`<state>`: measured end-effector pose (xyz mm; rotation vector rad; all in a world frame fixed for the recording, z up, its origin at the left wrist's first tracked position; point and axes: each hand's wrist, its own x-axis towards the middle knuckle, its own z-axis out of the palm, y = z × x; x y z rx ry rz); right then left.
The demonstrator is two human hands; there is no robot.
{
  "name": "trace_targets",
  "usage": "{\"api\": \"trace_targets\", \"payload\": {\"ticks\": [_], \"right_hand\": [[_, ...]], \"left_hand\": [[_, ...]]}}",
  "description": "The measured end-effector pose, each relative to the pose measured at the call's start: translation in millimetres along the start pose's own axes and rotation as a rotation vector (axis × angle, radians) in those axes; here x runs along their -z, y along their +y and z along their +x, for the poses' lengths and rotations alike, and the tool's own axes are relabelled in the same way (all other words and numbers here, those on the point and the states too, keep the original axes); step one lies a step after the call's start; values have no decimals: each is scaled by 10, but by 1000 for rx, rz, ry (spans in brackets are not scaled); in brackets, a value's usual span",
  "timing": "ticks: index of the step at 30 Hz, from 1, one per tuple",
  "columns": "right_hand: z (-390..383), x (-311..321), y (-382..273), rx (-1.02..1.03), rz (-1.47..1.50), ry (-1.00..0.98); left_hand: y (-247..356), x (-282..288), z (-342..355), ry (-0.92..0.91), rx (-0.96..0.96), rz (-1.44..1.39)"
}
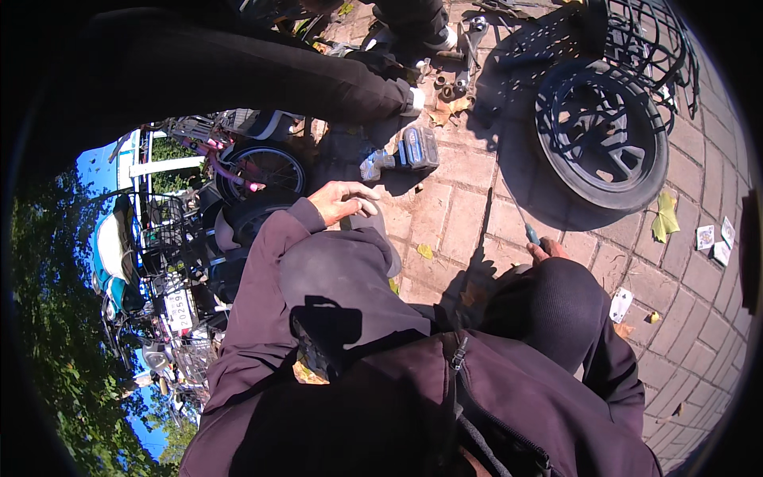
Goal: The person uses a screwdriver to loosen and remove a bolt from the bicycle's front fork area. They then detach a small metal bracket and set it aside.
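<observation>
My left hand (343, 202) rests over my bent left knee, its fingers loosely stretched out and apart, with nothing visible in them. Beside my right knee, my right hand (548, 250) is closed around a screwdriver (532, 234) with a teal handle; its thin shaft points away from me, just above the paving. My knee partly hides that hand. Ahead of my left hand lies a blue and black cordless power tool (413, 149) on the bricks. To the right, a small black scooter-type wheel (602, 135) with its tyre lies near the screwdriver's tip.
Another person's dark-trousered leg (318, 75) reaches in from the upper left. Small metal parts (449, 86) and a ratchet-like tool (477, 30) lie beyond. A black wire basket (648, 48) stands behind the wheel. Parked bicycles (262, 171) are left; playing cards (621, 304) and leaves lie right.
</observation>
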<state>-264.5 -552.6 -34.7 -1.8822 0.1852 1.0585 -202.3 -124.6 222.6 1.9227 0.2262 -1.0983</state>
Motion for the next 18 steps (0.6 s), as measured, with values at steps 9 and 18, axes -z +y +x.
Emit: {"api": "trace_targets", "payload": {"ticks": [9, 18], "right_hand": [[299, -231, -283, -6, -210, -268], [209, 31, -248, 152, -113, -318]], "left_hand": [[-259, -245, -739, 81, -61, -180], [-1178, -292, -412, 124, -41, -176]]}}
